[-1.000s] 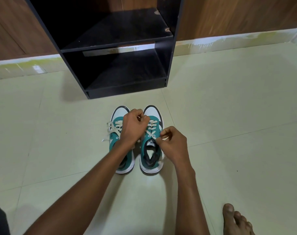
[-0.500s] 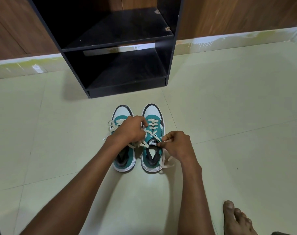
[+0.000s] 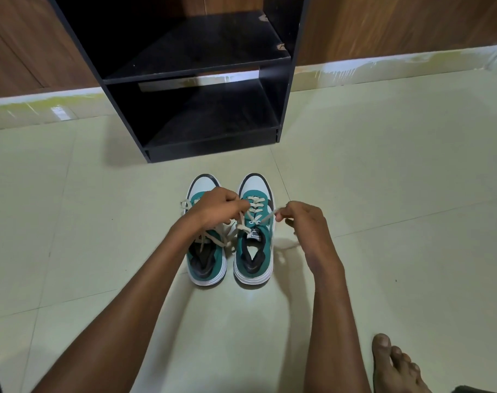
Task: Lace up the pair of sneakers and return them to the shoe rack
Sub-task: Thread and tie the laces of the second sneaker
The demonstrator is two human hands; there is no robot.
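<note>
Two teal and white sneakers stand side by side on the tiled floor, toes toward the black shoe rack [image 3: 284, 80]. Over the left sneaker [image 3: 206, 259] my left hand [image 3: 217, 208] grips one end of the cream lace [image 3: 256, 212] of the right sneaker [image 3: 254, 251]. To the right of that shoe, my right hand [image 3: 301, 219] pinches the lace's other end and holds it taut, out to the side. The left sneaker's own lace lies loose across its tongue, partly hidden by my left wrist.
The rack has two dark shelves with nothing on them, backed by a wooden wall and a pale skirting. A bare foot [image 3: 394, 364] rests on the floor at the bottom right. Tiled floor spreads to both sides of the shoes.
My right hand has moved out to the right, drawing its lace end away from the right sneaker. My left hand has stayed over the left shoe with its lace end.
</note>
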